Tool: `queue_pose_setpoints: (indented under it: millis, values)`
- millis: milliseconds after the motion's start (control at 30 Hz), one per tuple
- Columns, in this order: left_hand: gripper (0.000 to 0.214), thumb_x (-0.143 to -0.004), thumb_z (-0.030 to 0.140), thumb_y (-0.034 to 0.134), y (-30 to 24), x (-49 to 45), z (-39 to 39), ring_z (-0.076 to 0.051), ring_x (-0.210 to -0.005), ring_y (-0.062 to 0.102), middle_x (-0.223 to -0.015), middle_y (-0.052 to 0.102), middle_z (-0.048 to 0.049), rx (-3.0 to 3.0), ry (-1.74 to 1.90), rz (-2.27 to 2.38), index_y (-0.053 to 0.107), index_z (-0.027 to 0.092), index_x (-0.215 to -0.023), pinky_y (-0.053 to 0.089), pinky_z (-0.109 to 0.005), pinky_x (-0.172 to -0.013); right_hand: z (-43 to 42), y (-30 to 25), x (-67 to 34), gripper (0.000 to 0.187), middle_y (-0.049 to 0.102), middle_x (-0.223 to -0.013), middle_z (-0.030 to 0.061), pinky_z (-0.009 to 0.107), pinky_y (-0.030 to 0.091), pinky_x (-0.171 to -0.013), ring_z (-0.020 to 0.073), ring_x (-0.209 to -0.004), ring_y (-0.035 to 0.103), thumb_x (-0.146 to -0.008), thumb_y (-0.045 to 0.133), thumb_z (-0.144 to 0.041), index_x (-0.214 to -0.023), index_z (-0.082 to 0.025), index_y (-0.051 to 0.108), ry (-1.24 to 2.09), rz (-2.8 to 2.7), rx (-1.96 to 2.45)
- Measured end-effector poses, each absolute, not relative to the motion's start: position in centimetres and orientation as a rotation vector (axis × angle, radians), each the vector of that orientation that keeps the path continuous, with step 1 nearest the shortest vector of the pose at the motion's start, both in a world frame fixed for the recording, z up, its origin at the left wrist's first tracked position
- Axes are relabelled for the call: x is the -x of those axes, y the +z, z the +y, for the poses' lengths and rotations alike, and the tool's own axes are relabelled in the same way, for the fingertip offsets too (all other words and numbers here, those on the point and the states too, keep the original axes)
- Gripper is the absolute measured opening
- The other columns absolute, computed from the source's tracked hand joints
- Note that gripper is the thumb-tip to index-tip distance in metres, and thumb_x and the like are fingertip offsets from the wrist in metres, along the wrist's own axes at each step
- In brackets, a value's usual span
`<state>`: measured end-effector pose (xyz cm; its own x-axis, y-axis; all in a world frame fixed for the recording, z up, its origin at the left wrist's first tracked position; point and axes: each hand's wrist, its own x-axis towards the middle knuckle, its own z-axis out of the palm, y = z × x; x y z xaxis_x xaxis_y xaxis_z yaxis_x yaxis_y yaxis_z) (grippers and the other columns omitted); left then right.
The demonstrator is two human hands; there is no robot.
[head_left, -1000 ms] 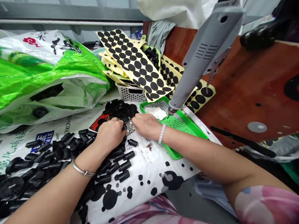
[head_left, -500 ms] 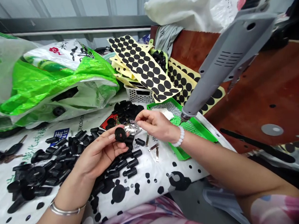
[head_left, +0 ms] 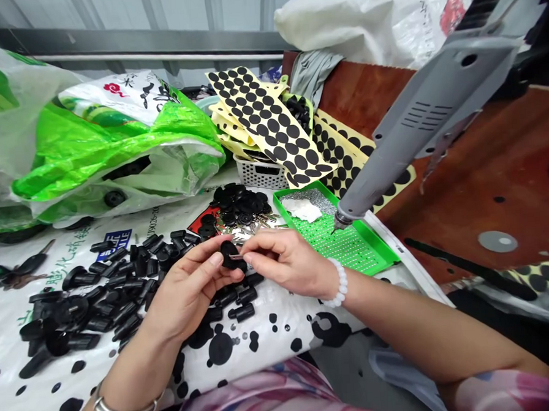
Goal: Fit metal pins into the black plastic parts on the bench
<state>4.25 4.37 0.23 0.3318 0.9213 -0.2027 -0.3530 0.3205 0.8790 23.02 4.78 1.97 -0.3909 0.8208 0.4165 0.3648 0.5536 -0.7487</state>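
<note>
My left hand [head_left: 189, 289] pinches a small round black disc [head_left: 229, 254] between thumb and fingers. My right hand [head_left: 284, 263] meets it from the right, its fingertips pinched on a thin metal clip [head_left: 237, 256] that touches the disc. Both hands hover above a white printed sheet [head_left: 272, 328]. Black plastic cylinders [head_left: 122, 281] lie scattered under and left of my left hand. A heap of black discs [head_left: 240, 204] with loose metal clips [head_left: 246, 230] lies just beyond the fingers.
A green tray [head_left: 350, 247] sits right of my hands, with a grey hanging power tool [head_left: 417, 121] pointing its tip down at it. Yellow sheets of black round stickers [head_left: 270, 126] lie over a white basket [head_left: 258, 172]. Green plastic bags [head_left: 101, 153] lie at the back left.
Both hands rose from the pile. The left came up holding a black disc, the right a metal clip. They have now come together, clip against disc, nearer to me.
</note>
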Motion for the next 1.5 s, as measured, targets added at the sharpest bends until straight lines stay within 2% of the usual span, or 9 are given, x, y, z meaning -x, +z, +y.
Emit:
queue_pose_setpoints:
  millis: [200, 467, 567, 767, 867, 1000, 1100, 1333, 1500]
  values:
    - [0.032, -0.078, 0.030, 0.069, -0.8, -4.5, 4.1, -0.013, -0.074, 0.069, -0.095, 0.070, -0.0007, -1.100, 1.055, 0.950, 0.065, 0.026, -0.109, 0.054, -0.020, -0.075, 4.3, 1.8, -22.5, 0.014, 0.058, -0.063, -0.0015, 0.020, 0.038, -0.053, 0.0068, -0.056, 0.048, -0.079, 0.052, -0.012, -0.073, -0.013, 0.065, 0.926, -1.878, 1.103]
    - [0.029, -0.080, 0.030, 0.066, -0.4, -4.6, 4.0, -0.014, -0.069, 0.069, -0.086, 0.072, -0.0012, -0.962, 1.036, 0.818, 0.065, 0.024, -0.108, 0.056, -0.023, -0.072, 4.6, 1.6, -22.6, 0.009, 0.053, -0.057, -0.0044, 0.019, 0.037, -0.049, 0.0054, -0.050, 0.044, -0.077, 0.054, -0.017, -0.073, -0.013, 0.061, 1.283, -1.608, 1.052]
    - [0.031, -0.078, 0.030, 0.068, -0.4, -4.7, 3.9, -0.013, -0.071, 0.069, -0.091, 0.072, -0.0011, -1.048, 1.031, 0.890, 0.066, 0.024, -0.108, 0.056, -0.022, -0.072, 4.5, 1.6, -22.4, 0.010, 0.054, -0.058, -0.0038, 0.019, 0.036, -0.048, 0.0058, -0.050, 0.044, -0.078, 0.053, -0.016, -0.074, -0.013, 0.062, 1.187, -1.712, 1.073]
    - [0.031, -0.075, 0.026, 0.071, -1.0, -5.2, 3.8, -0.010, -0.072, 0.067, -0.103, 0.069, -0.0018, -1.077, 1.110, 0.945, 0.066, 0.023, -0.106, 0.056, -0.021, -0.074, 4.0, 1.2, -21.6, 0.015, 0.059, -0.069, 0.0025, 0.027, 0.042, -0.065, 0.0124, -0.067, 0.053, -0.082, 0.051, -0.014, -0.074, -0.013, 0.063, 0.512, -2.008, 1.145]
    - [0.030, -0.077, 0.026, 0.069, -1.2, -5.0, 3.7, -0.013, -0.079, 0.067, -0.106, 0.067, -0.0012, -1.033, 1.139, 0.929, 0.065, 0.024, -0.107, 0.056, -0.025, -0.077, 3.9, 0.7, -21.5, 0.014, 0.063, -0.073, 0.0022, 0.025, 0.045, -0.064, 0.0110, -0.066, 0.056, -0.083, 0.053, -0.017, -0.082, -0.014, 0.066, 0.741, -1.851, 1.093]
    - [0.032, -0.077, 0.028, 0.069, -1.2, -4.5, 3.8, -0.015, -0.081, 0.068, -0.113, 0.065, -0.0030, -1.049, 1.128, 0.949, 0.064, 0.024, -0.108, 0.055, -0.029, -0.080, 3.8, 0.5, -21.6, 0.020, 0.058, -0.060, -0.0028, 0.019, 0.043, -0.049, 0.0064, -0.049, 0.050, -0.085, 0.049, -0.019, -0.094, -0.013, 0.066, 1.169, -1.580, 1.057]
    - [0.033, -0.077, 0.030, 0.068, -1.2, -4.4, 3.9, -0.015, -0.079, 0.068, -0.113, 0.065, -0.0038, -1.057, 1.106, 0.967, 0.064, 0.024, -0.109, 0.055, -0.028, -0.080, 3.8, 0.7, -21.6, 0.017, 0.056, -0.061, -0.0036, 0.017, 0.042, -0.045, 0.0044, -0.045, 0.048, -0.082, 0.052, -0.020, -0.092, -0.013, 0.064, 1.251, -1.436, 1.055]
    - [0.031, -0.076, 0.029, 0.070, -1.1, -4.6, 3.9, -0.015, -0.081, 0.067, -0.107, 0.068, -0.0031, -1.017, 1.106, 0.939, 0.066, 0.024, -0.106, 0.054, -0.027, -0.080, 3.6, 0.3, -21.5, 0.013, 0.057, -0.063, -0.0034, 0.019, 0.046, -0.049, 0.0066, -0.050, 0.054, -0.082, 0.056, -0.021, -0.093, -0.016, 0.061, 1.009, -1.551, 1.012]
    - [0.029, -0.076, 0.028, 0.071, -1.5, -4.5, 3.9, -0.012, -0.082, 0.065, -0.100, 0.070, -0.0009, -1.037, 1.109, 0.917, 0.068, 0.025, -0.104, 0.052, -0.021, -0.080, 3.4, -0.1, -21.3, 0.009, 0.065, -0.076, 0.0031, 0.026, 0.050, -0.067, 0.0118, -0.069, 0.059, -0.083, 0.055, -0.017, -0.085, -0.017, 0.064, 0.668, -1.774, 0.923]
